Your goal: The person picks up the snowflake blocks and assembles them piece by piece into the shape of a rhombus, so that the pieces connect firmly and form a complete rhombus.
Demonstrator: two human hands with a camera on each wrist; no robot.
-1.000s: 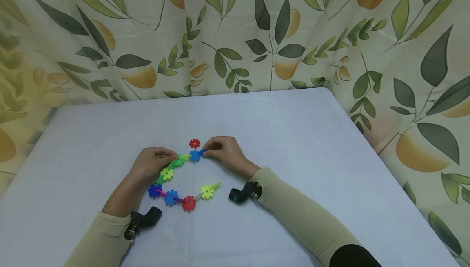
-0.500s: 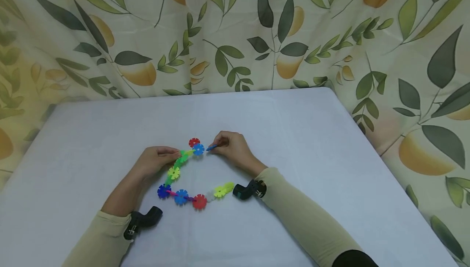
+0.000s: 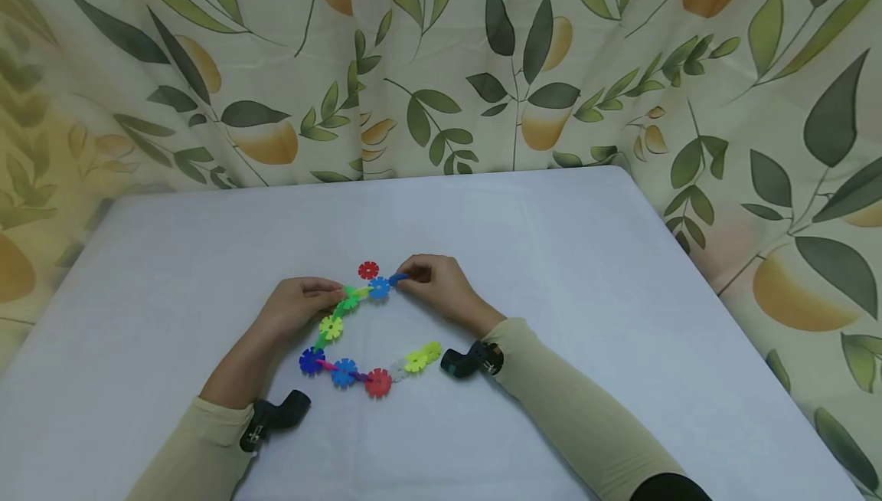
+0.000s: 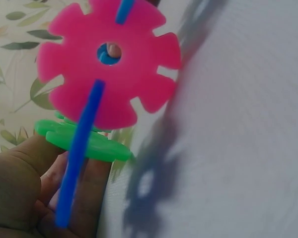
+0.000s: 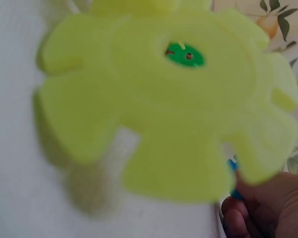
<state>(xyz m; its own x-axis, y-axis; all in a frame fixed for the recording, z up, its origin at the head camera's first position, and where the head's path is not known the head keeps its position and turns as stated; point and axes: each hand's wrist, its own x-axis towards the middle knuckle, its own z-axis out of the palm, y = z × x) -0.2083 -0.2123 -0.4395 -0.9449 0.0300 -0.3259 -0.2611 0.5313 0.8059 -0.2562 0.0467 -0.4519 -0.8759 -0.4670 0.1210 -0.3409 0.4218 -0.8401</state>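
Note:
A curved chain of notched plastic discs (image 3: 378, 384), in blue, pink, purple, red, grey, yellow and green, hangs between both hands. My left hand (image 3: 300, 306) pinches a green disc (image 3: 350, 300) near its far end. My right hand (image 3: 444, 288) pinches a dark blue disc (image 3: 397, 279), held edge-on at the rim of a lighter blue disc (image 3: 379, 288); whether they are interlocked I cannot tell. In the left wrist view, a pink disc (image 4: 139, 89) partly covers the green disc (image 4: 99, 146). A yellow disc (image 5: 164, 119) fills much of the right wrist view.
A loose red disc (image 3: 368, 270) lies just beyond the chain's far end. The white-covered table (image 3: 551, 256) reaches back to a leaf-and-fruit patterned curtain (image 3: 427, 64). Each wrist wears a black camera; the right one (image 3: 465, 361) is close to the chain's yellow end.
My right hand drew the dark blue disc away from the lighter blue disc, then brought it back against it. The chain's near part swung right, its yellow end nearing the right wrist camera.

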